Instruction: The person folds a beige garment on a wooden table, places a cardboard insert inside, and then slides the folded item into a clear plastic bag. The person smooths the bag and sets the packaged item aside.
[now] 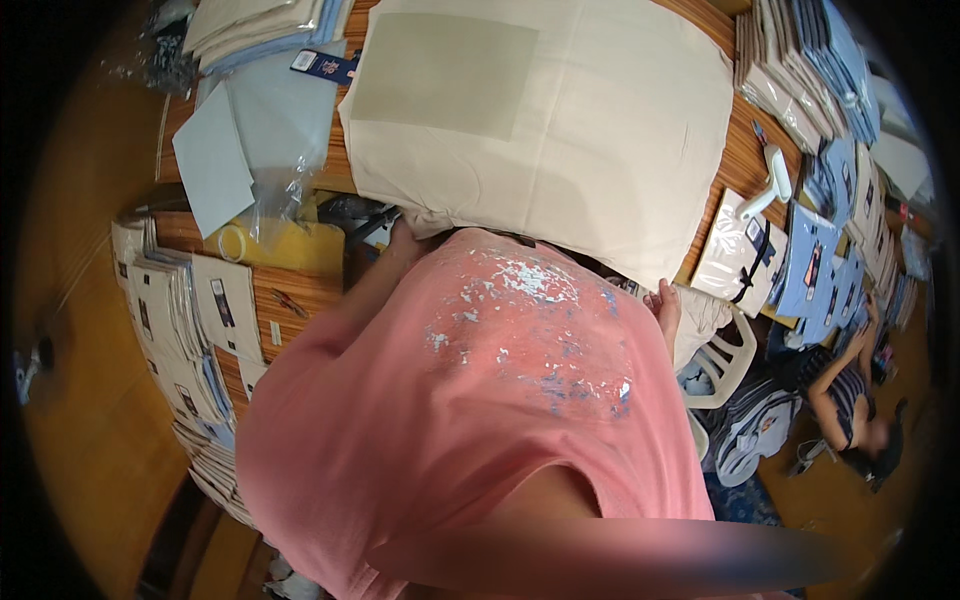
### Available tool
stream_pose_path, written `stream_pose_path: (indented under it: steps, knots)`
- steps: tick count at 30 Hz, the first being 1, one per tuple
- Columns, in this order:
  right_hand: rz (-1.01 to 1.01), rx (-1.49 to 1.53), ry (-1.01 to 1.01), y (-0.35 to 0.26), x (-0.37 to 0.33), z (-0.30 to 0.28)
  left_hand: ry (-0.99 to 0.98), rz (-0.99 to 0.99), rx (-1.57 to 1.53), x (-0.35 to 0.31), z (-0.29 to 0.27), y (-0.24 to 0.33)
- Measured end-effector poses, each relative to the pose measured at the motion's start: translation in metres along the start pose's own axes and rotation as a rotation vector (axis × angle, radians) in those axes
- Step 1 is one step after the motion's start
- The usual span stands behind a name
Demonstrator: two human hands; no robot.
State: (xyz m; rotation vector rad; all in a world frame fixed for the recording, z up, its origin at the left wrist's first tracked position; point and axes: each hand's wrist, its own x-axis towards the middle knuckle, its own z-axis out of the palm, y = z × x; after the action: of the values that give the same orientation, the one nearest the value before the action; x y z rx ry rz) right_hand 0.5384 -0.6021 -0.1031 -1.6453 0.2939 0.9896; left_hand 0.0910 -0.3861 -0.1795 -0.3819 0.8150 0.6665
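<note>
A large beige garment [620, 130] lies spread over the table in front of me, its near edge reaching my body. On its far left part rests a flat grey-green rectangular sheet [445, 75]. My left hand [405, 242] is closed at the garment's near left corner, where the cloth is bunched. Over at the near right corner, my right hand [662, 300] has its fingers curled against the hem. My pink top hides part of both hands. A dark tag [323, 66] lies beside the garment's left edge.
Stacks of folded garments stand at the far left [255, 25], left [165, 320] and far right [800, 75]. A white handheld tool [768, 185] and a bagged beige shirt [738, 250] lie right. Small snips [290, 303] lie left. Another person [850, 390] works at the right.
</note>
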Motion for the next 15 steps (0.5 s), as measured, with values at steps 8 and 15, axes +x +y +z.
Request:
stream_pose_path:
  steps: [8,15]
  knots:
    - [-0.466,0.004,-0.070,-0.103,-0.032,0.086,0.071,1.034,0.614,-0.084,0.198,0.014]
    - [-0.351,0.056,-0.341,-0.170,0.069,0.132,-0.038,1.133,1.180,0.038,0.267,0.044]
